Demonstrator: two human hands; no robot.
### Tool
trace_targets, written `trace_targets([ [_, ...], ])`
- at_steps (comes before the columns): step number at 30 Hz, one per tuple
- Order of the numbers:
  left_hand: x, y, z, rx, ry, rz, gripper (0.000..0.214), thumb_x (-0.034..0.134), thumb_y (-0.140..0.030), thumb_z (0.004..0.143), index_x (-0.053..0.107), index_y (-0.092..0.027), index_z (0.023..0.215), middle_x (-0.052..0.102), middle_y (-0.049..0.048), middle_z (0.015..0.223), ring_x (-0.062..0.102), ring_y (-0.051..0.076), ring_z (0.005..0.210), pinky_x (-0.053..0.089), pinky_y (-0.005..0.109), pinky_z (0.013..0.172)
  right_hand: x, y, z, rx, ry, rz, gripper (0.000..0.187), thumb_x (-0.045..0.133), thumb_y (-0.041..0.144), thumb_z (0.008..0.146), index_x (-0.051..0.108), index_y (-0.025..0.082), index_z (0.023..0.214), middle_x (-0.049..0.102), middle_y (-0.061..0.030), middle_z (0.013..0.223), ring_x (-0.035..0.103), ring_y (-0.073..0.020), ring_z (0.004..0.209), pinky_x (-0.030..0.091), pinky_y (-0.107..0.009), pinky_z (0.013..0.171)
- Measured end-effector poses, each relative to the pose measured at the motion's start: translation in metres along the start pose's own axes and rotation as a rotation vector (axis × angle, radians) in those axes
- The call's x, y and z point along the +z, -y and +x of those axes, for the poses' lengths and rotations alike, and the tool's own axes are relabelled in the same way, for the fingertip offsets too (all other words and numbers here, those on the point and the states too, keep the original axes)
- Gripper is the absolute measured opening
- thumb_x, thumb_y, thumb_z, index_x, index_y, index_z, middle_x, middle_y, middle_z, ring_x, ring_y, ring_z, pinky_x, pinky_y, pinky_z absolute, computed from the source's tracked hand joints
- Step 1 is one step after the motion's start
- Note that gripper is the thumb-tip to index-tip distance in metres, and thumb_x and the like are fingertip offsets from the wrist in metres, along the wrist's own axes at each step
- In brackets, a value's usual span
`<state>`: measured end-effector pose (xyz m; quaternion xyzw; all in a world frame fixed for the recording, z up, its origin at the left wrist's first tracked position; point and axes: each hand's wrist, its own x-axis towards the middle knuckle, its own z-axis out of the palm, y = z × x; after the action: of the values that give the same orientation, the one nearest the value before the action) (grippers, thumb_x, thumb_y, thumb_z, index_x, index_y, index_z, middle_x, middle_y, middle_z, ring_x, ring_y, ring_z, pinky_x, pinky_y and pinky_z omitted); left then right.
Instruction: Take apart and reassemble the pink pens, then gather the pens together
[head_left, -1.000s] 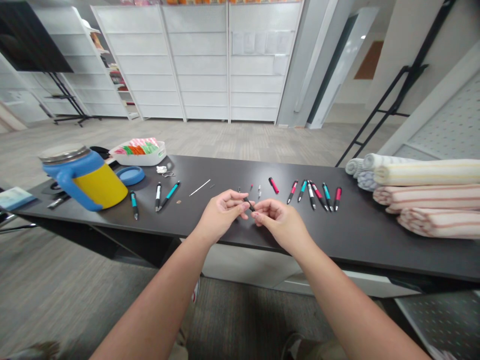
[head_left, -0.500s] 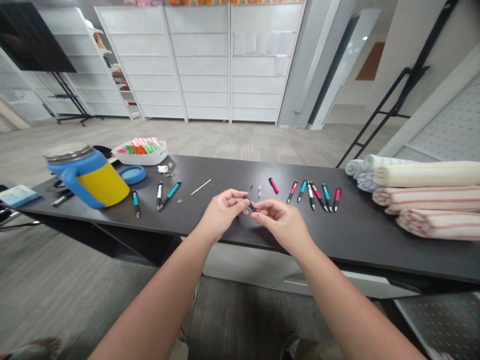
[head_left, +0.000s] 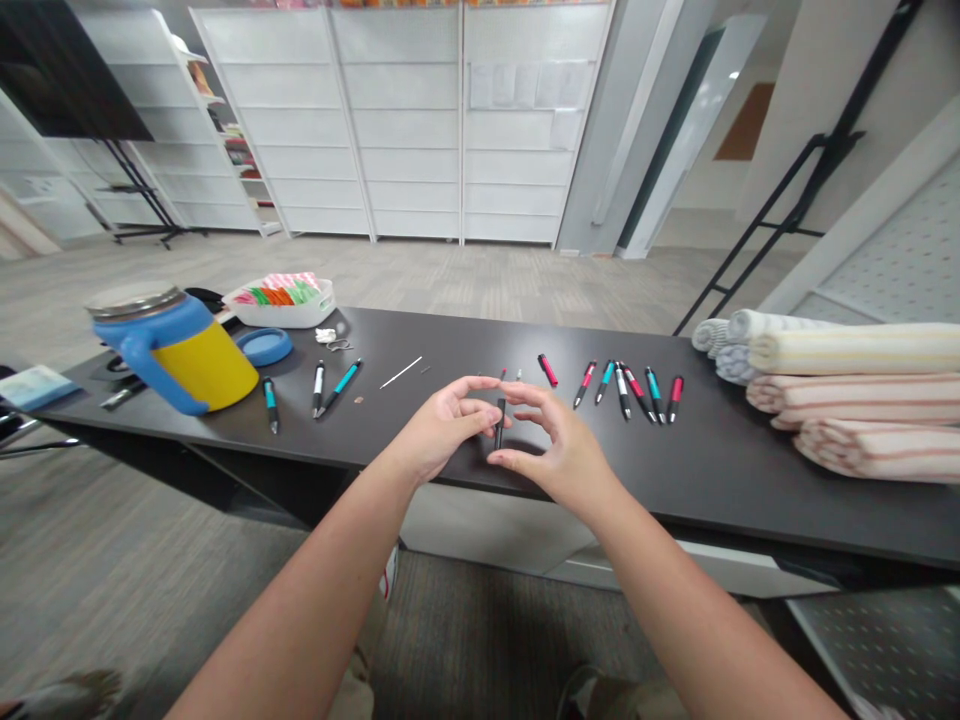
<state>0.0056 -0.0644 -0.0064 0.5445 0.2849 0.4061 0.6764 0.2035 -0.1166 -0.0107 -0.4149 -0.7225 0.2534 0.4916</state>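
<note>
Black tube [head_left: 500, 428] pinched in left hand [head_left: 441, 425]; right hand [head_left: 556, 440] spread close by, contact unclear.

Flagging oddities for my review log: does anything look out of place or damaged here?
What look like loose pen parts stand out: a thin pale rod and a red barrel lie unassembled on the table, and the left hand holds a black piece. No spill or damage shows.

Starting from the hands [head_left: 553, 435], over the bench [head_left: 450, 345]: pens [head_left: 653, 391] between two and three, cloth rolls [head_left: 862, 390] farther out at three o'clock; swinging round to nine, the mug [head_left: 214, 365], basket [head_left: 313, 316] behind it at ten, shelving [head_left: 405, 130] beyond the bench at twelve.
</note>
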Motion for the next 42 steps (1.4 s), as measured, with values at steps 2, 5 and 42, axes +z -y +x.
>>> trace_targets([
  [2,0.001,-0.002,-0.001,-0.014,0.001,-0.001,0.063,0.085,-0.034,0.082,0.059,-0.015,0.136,0.075,0.0062,0.088,0.066,0.013,0.075,0.049,0.026,0.074,0.0,0.001,0.0,0.0,0.032,-0.032,0.072,0.092,0.044,0.076,0.059,0.03,0.138,0.064,-0.0096,0.143,0.064,-0.0288,0.127,0.055,-0.049,0.109],
  [5,0.002,-0.004,-0.001,-0.021,0.01,0.003,0.062,0.085,-0.033,0.082,0.058,-0.015,0.135,0.075,0.0058,0.088,0.064,0.012,0.073,0.049,0.025,0.073,0.001,0.003,-0.001,0.02,0.021,-0.106,0.07,0.092,0.044,0.074,0.061,0.03,0.135,0.069,-0.0091,0.133,0.069,-0.028,0.115,0.056,-0.048,0.104],
  [42,0.006,-0.01,-0.001,-0.127,0.21,0.166,0.033,0.08,-0.042,0.085,0.079,-0.01,0.097,0.078,0.0102,0.094,0.06,0.01,0.063,0.049,0.024,0.064,0.007,0.004,-0.012,0.051,-0.031,-0.069,0.059,0.092,0.032,0.075,0.063,0.028,0.126,0.078,-0.006,0.117,0.075,-0.0202,0.087,0.064,-0.039,0.083],
])
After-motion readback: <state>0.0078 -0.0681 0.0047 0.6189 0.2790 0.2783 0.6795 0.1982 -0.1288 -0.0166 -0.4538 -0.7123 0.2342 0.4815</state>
